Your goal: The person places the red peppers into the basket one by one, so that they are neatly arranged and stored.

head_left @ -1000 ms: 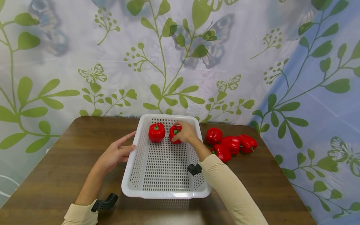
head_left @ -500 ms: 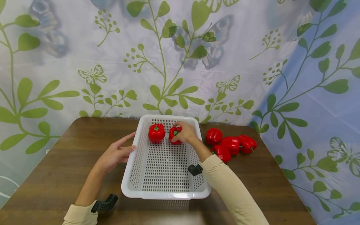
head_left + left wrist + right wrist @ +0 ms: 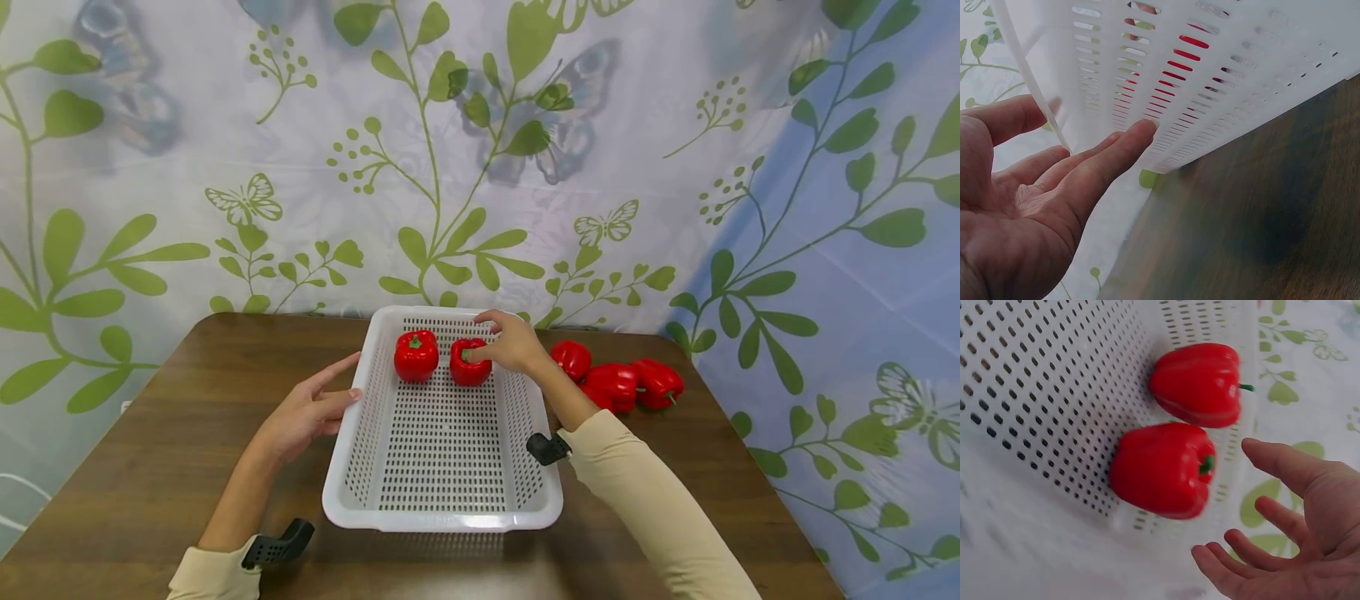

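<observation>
Two red bell peppers stand upright in a white perforated plastic basket, side by side toward its far end. Over the right bell pepper is my right hand, its fingers spread and apart from the pepper in the right wrist view. The left bell pepper shows its green stem on top. My left hand is at the basket's left side. In the left wrist view, its straight fingers touch the outer wall and its thumb is at the rim.
Several more red bell peppers lie in a group on the brown wooden table, right of the basket, partly covered by my right forearm. A patterned curtain hangs behind the table's far edge.
My right hand has let go of the right bell pepper and moved up and to the right, fingers spreading. The left hand has stayed at the basket's side.
</observation>
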Tool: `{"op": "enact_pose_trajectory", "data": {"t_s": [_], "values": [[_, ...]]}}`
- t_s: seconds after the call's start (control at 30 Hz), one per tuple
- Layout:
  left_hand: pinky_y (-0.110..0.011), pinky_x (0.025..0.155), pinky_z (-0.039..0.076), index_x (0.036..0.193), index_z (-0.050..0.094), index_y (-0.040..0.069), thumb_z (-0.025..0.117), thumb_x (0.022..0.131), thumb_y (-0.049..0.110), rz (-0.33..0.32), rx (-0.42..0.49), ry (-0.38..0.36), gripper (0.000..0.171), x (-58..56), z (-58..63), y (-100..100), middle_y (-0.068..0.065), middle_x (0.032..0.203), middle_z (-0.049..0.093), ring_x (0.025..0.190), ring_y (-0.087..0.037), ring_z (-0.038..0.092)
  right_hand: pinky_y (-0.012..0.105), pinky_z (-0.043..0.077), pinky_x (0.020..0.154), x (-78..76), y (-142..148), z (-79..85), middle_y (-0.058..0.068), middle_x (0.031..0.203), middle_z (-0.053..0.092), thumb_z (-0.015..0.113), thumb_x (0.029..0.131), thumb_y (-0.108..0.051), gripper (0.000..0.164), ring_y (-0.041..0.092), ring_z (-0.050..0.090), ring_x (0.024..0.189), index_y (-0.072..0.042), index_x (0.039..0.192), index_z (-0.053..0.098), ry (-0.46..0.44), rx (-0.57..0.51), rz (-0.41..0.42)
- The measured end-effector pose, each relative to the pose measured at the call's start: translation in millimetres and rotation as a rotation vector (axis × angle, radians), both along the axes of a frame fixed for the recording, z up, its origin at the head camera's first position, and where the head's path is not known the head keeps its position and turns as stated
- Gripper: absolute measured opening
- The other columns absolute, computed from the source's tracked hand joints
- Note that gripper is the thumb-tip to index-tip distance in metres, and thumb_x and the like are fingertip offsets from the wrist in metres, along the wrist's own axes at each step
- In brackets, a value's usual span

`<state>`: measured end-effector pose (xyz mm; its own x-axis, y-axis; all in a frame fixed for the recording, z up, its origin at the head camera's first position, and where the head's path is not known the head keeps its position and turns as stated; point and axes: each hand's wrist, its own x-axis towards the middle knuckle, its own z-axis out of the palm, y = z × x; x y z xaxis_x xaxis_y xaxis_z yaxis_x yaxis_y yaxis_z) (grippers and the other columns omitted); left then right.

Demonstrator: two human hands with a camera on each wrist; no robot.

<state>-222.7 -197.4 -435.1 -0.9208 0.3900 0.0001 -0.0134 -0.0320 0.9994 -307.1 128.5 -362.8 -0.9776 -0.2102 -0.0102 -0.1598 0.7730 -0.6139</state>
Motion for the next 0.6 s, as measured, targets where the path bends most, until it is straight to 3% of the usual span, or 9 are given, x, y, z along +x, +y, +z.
{"op": "enact_pose_trajectory", "data": {"t_s": [0.37,0.6], "values": [[-0.051,0.079,0.054,0.151,0.025,0.022,0.056,0.096,0.016,-0.001,0.005,-0.002,0.063,0.1,0.8,-1.0,-0.031,0.130,0.052,0.103,-0.044,0.062,0.047,0.050,0.089,17.7,41.8,31.6,0.017,0.132,0.053,0.078,0.077,-0.034,0.067,0.033,0.051,0.121,-0.020,0.136,0.050,-0.012,-0.053,0.040],[-0.052,0.079,0.054,0.151,0.025,0.022,0.054,0.097,0.015,-0.012,0.018,0.001,0.062,-0.7,0.8,0.4,-0.031,0.130,0.051,0.105,-0.045,0.061,0.051,0.047,0.093,30.4,63.7,40.2,0.015,0.131,0.053,0.078,0.076,-0.037,0.069,0.033,0.053,0.119,-0.022,0.137,0.049,-0.018,-0.001,0.028]]}}
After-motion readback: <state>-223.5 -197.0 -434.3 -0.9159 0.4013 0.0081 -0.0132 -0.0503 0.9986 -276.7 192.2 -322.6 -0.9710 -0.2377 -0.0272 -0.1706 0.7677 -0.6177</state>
